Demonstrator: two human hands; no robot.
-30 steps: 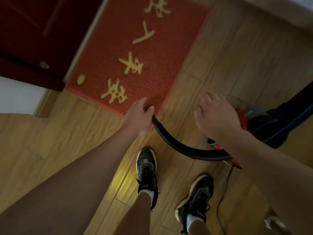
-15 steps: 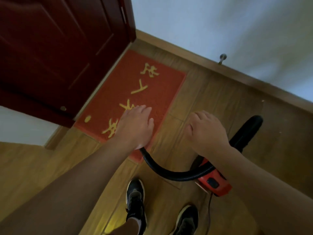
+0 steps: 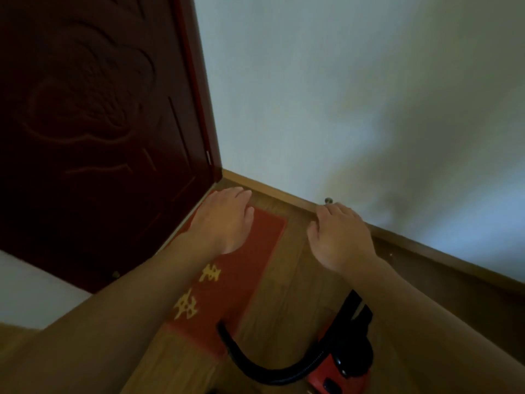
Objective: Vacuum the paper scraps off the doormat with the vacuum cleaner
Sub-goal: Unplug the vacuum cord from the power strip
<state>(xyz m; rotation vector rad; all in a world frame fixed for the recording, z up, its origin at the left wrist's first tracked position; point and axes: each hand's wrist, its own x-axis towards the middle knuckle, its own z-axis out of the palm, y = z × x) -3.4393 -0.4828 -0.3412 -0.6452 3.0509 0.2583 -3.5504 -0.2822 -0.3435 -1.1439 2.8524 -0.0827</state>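
Hands first: the left hand (image 3: 224,220) hovers palm down over the far end of the doormat (image 3: 255,245), its fingers (image 3: 238,194) straight and close together, holding nothing. The right hand (image 3: 338,237) hangs over the bare floor (image 3: 292,280) at 3 o'clock from the left one, its fingers (image 3: 326,216) loosely bent and equally empty.

The red doormat runs from the middle of the view down towards 6 o'clock, along the foot of the dark door (image 3: 99,137) at 10 o'clock. The vacuum cleaner (image 3: 326,376) sits on the floor at 5 o'clock, and its black hose (image 3: 255,368) curves away to lie with its end on the mat's near edge, touched by neither hand.

No paper scraps can be made out on the visible mat, though the light is dim and the left forearm hides a strip of it. The view takes in mostly wall (image 3: 341,95).

Judged from this, the step in hand is taking up the hose. To do it well:

- Look down at the mat first.
- Bring the left hand back towards 6 o'clock and grip the hose close to its open end.
- Keep the mouth flat on the pile.
- Draw slow, overlapping strokes from the door side outward, including the strip under the arm.
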